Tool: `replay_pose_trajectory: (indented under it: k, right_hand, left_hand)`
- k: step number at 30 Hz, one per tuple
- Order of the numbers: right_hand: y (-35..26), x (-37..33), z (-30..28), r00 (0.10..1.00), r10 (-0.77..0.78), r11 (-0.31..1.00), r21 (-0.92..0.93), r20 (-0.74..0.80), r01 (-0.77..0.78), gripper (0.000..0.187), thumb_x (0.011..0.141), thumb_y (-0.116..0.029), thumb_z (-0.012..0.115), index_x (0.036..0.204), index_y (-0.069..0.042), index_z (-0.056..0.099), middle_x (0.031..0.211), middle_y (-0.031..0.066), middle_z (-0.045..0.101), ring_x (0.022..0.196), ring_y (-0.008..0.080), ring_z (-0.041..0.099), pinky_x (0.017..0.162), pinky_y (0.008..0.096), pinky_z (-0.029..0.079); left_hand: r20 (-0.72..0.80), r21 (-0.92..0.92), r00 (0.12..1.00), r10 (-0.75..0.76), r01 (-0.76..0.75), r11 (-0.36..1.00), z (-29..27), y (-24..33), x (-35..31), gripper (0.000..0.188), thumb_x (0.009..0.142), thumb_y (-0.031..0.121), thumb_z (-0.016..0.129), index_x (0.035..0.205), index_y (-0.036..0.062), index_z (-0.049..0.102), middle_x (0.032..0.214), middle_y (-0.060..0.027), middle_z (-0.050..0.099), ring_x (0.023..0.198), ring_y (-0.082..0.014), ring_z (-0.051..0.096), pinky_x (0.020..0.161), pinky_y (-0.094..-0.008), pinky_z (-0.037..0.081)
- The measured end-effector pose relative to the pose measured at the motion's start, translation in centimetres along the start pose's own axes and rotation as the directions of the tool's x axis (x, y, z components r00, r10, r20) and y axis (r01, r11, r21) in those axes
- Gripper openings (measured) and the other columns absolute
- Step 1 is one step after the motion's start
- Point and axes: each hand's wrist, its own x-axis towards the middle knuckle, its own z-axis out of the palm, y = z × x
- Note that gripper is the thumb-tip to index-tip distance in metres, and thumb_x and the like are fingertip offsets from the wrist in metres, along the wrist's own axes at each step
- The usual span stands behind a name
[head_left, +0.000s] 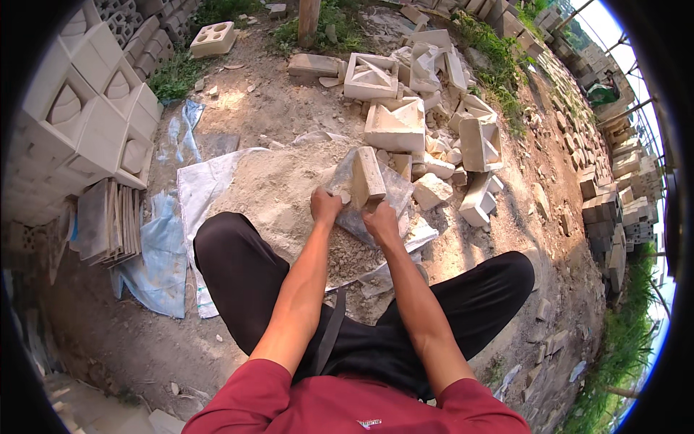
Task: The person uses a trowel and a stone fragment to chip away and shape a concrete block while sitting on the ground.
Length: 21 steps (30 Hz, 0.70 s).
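Note:
My right hand (382,221) is closed on the near end of a beige, dust-covered rectangular block (367,173), which is tilted up on its narrow side. To its left, the fingers of my left hand (327,205) are curled around a small pale chunk (345,197). Both hands are over a grey flat slab (354,227), partly covered by dust. Beside and beneath them, crushed beige rubble (267,189) is heaped on a white woven sheet (204,189) between my knees. The grip under the block is partly hidden.
Broken hollow moulded blocks (395,124) are piled just beyond my hands. Stacked patterned blocks (94,108) make a wall at left, near upright thin boards (110,220) and a blue cloth (160,260). A wooden post (308,23) stands at the back.

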Motion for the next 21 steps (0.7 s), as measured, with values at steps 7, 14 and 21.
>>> replay_pose_trajectory:
  k: [7, 14, 21]
  right_hand:
    - [-0.4, -3.2, 2.5, 0.999, 0.051, 0.995, 0.081, 0.004, -0.051, 0.06, 0.078, -0.024, 0.069, 0.117, 0.014, 0.045, 0.101, 0.0361, 0.062, 0.099, 0.0489, 0.061, 0.086, 0.0487, 0.051]
    - [-2.5, -1.5, 1.3, 1.0, -0.008, 0.987, 0.162, 0.006, 0.007, 0.056, 0.079, -0.025, 0.067, 0.116, 0.012, 0.046, 0.099, 0.0349, 0.063, 0.098, 0.0473, 0.062, 0.085, 0.0496, 0.05]
    - [0.0, -0.1, 1.3, 0.998, -0.015, 0.998, 0.056, 0.057, 0.012, 0.056, 0.077, -0.029, 0.067, 0.11, 0.013, 0.052, 0.097, 0.0339, 0.064, 0.098, 0.0463, 0.062, 0.086, 0.0483, 0.051]
  left_hand:
    - [-0.216, 0.028, 0.976, -0.043, 0.05, 0.998, -1.3, -0.6, 0.3, 0.026, 0.066, 0.019, 0.066, 0.082, -0.0018, 0.067, 0.09, -0.0221, 0.067, 0.088, -0.0381, 0.065, 0.082, -0.0437, 0.052]
    - [-0.14, 0.042, 0.978, -0.153, 0.16, 0.986, -3.9, -2.0, 0.1, 0.028, 0.068, 0.019, 0.067, 0.088, -0.0006, 0.068, 0.096, -0.0222, 0.068, 0.093, -0.0379, 0.066, 0.084, -0.0442, 0.052]
    - [-0.097, 0.098, 0.972, -0.216, 0.225, 0.969, -5.2, -1.4, -0.5, 0.032, 0.071, 0.021, 0.066, 0.094, -0.0019, 0.069, 0.101, -0.0235, 0.068, 0.096, -0.0377, 0.066, 0.086, -0.0435, 0.052]
